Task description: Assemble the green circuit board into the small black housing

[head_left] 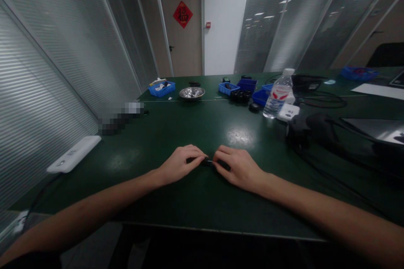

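Observation:
Both my hands rest close together on the dark green table, near its middle. Between them lies a small, dark, slender object with a light, shiny part; its kind cannot be made out. My left hand has thumb and fingers closed on its left end. Opposite it, my right hand pinches the right end with bent fingers. Most of the object is hidden by my fingers.
Farther back stand a metal bowl, a blue basket and another blue basket. A water bottle is upright at right, near black cables and a headset-like device. A white power strip lies at left.

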`<act>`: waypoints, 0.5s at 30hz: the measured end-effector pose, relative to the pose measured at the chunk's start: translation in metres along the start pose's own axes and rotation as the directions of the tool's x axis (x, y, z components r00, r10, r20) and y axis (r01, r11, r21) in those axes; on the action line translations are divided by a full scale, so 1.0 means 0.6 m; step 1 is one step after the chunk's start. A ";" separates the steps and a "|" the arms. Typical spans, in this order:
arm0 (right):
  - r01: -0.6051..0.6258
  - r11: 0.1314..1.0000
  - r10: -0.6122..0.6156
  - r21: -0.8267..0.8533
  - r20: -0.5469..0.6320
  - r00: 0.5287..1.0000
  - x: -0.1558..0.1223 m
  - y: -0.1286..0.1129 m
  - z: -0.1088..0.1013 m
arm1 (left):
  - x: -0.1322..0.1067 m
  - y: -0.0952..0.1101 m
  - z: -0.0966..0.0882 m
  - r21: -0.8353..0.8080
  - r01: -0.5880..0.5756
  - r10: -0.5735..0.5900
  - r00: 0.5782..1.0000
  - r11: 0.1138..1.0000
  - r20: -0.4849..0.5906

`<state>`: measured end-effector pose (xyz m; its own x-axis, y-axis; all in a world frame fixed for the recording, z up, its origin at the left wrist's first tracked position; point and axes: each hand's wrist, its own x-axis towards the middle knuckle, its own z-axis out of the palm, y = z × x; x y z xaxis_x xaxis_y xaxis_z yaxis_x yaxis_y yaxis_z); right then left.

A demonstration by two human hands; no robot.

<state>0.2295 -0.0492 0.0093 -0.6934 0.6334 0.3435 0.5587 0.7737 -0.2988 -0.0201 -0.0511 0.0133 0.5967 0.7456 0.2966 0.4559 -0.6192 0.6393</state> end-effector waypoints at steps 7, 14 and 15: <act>0.005 0.999 -0.004 -0.033 0.038 0.999 0.002 0.001 -0.004 | 0.002 -0.035 -0.009 0.072 0.041 -0.036 0.997 0.997 -0.065; 0.000 0.998 0.002 -0.062 0.039 0.999 0.000 0.003 -0.001 | 0.008 -0.060 -0.020 0.330 -0.080 0.080 0.997 0.941 0.012; 0.000 0.998 0.002 -0.066 0.039 0.999 0.000 0.004 0.000 | 0.008 -0.062 -0.021 0.329 -0.077 0.078 0.997 0.941 0.009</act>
<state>0.2310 -0.0476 0.0088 -0.7094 0.6342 0.3075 0.5873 0.7731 -0.2396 -0.0423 -0.0214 -0.0003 0.6366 0.6925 0.3395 0.6004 -0.7213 0.3454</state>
